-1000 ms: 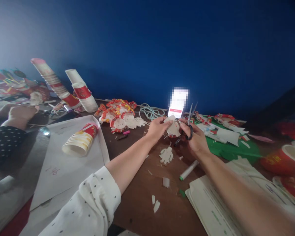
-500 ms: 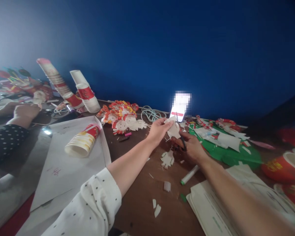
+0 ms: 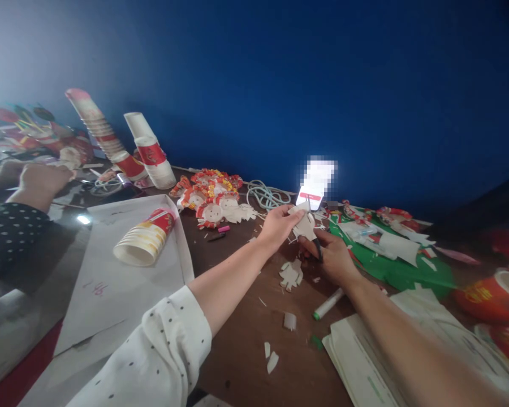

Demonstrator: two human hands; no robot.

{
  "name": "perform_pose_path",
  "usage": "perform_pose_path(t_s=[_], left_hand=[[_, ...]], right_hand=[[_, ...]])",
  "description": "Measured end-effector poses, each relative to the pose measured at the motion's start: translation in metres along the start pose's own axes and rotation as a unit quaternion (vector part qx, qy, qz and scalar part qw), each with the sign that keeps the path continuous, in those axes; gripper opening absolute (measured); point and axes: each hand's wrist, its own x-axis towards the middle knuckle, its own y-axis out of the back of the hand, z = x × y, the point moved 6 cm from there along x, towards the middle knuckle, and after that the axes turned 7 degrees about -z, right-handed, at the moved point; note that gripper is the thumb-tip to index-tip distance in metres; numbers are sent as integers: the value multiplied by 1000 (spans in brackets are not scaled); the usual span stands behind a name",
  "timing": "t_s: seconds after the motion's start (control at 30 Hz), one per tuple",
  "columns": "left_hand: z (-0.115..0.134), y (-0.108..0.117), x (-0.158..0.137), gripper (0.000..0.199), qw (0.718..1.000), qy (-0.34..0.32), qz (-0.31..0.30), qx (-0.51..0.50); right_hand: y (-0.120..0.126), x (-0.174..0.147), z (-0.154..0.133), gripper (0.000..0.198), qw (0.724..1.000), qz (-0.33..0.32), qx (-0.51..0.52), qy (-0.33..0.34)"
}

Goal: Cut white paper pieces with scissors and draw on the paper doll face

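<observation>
My left hand (image 3: 279, 224) pinches a piece of white paper (image 3: 304, 227), thumb on top. My right hand (image 3: 331, 254) is closed round dark-handled scissors (image 3: 318, 249), whose blades point up and away against the paper's right side. Whether the blades are apart I cannot tell. On the brown table just below the hands lies a white cut-out (image 3: 291, 273) with jagged edges. A green-tipped white marker (image 3: 328, 303) rests near my right wrist. Behind the paper stands a phone (image 3: 311, 198) with a lit screen.
A nested stack of paper cups (image 3: 142, 243) lies on a white board (image 3: 93, 328) at left. Taller cup stacks (image 3: 152, 158) stand behind. Decorated cut-outs (image 3: 214, 198) and a pale cord (image 3: 267, 195) lie at the back. A green sheet (image 3: 385, 271) is at right. Another person's hand (image 3: 44, 181) is far left.
The whole view has shifted slightly. My left hand still holds the paper and my right hand the scissors; the paper's angle to the blades has changed a little.
</observation>
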Motion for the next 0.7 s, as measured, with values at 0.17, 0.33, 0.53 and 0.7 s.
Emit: perform_pose_path(t_s=[0.17,0.33,0.53,0.7], left_hand=[[1,0,-1,30,1000,1,2,-6],[0,0,0,27,1000,5,1,-14],[1,0,-1,25,1000,14,-4,-22],[4,0,-1,27,1000,9,-13,-23]], right_hand=[[0,-1,-4,35,1000,-3,-12,3],[0,-1,-3,35,1000,-6,-19,0],[1,-2,-7,34,999,0,-37,14],[3,-2,-11,32,998,-7,-56,21]])
